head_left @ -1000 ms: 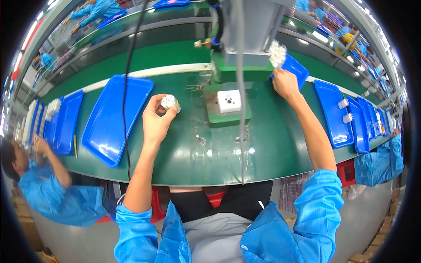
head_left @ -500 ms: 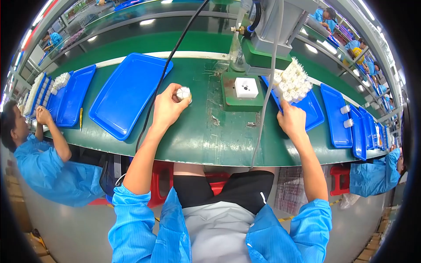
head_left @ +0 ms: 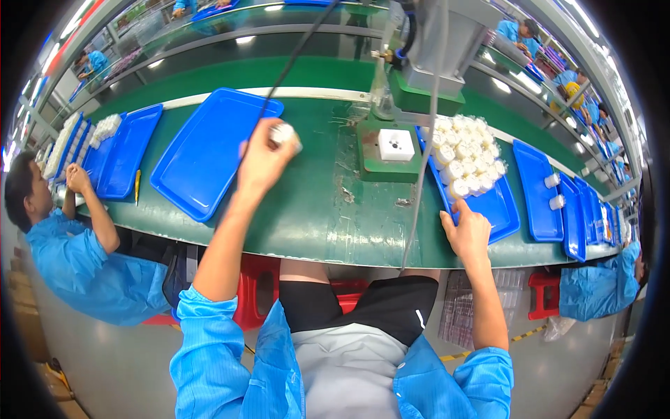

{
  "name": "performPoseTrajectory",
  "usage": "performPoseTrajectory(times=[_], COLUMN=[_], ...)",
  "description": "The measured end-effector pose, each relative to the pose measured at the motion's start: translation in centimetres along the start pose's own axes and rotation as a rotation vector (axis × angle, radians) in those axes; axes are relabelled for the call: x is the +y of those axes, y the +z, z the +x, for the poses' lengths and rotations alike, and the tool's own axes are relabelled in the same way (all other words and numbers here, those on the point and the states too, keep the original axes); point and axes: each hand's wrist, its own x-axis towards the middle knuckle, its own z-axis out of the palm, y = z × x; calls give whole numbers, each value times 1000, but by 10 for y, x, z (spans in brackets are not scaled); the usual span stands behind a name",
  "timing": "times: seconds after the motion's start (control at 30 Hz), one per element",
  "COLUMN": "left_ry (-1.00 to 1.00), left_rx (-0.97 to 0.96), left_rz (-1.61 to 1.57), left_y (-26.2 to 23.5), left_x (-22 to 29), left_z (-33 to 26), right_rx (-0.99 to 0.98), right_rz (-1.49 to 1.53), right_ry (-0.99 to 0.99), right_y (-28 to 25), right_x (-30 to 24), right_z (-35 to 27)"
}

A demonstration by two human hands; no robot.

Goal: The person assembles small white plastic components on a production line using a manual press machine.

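Across a busy room runs a green table point(head_left: 307, 220). On the left lies a big blue tray point(head_left: 209, 153). By its right edge, the left hand point(head_left: 263, 164) pinches a white part point(head_left: 283, 133) between thumb and fingers, above the table. It is blurry, but looks light and hard, maybe slippery, so its round side seems the best spot to hold. Then comes a white block point(head_left: 396, 145) on a green stand point(head_left: 389, 168). Farther right, the right hand point(head_left: 470, 236) is at the edge of a second tray point(head_left: 498, 209), near a white pile point(head_left: 466, 150). Its thumb and finger are spread; I cannot tell if they grip the edge.
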Motion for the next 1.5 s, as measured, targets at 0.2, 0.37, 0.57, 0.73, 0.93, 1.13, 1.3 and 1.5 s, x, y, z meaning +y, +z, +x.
performPoseTrajectory(times=[0.2, 0.37, 0.57, 0.73, 0.93, 1.13, 1.3, 1.5], left_ry=[57, -222, -331, -290, 244, 397, 378, 378], left_rx=[156, 210, 197, 435, 445, 244, 11, -228], left_rz=[216, 115, 476, 761, 503, 141, -99, -261], left_y=[-81, -129, -123, -109, -54, 20, 61, 106], left_x=[-86, -176, -182, -129, -50, 28, 61, 78], left_z=[93, 136, 128, 106, 75, 26, 1, 6], right_rx=[-13, -50, -71, 7, 414, 358, 603, 401], right_rz=[82, 130, 103, 173, 168, 233, 501, 1018], right_ry=[27, 70, 168, 288, 119, 210, 89, -4], right_y=[2, -9, -18, -21, -4, -4, -11, -3], right_x=[1, -6, 8, 17, 8, -4, -17, -68], right_z=[-20, -24, -33, -28, 3, -8, 11, 93])
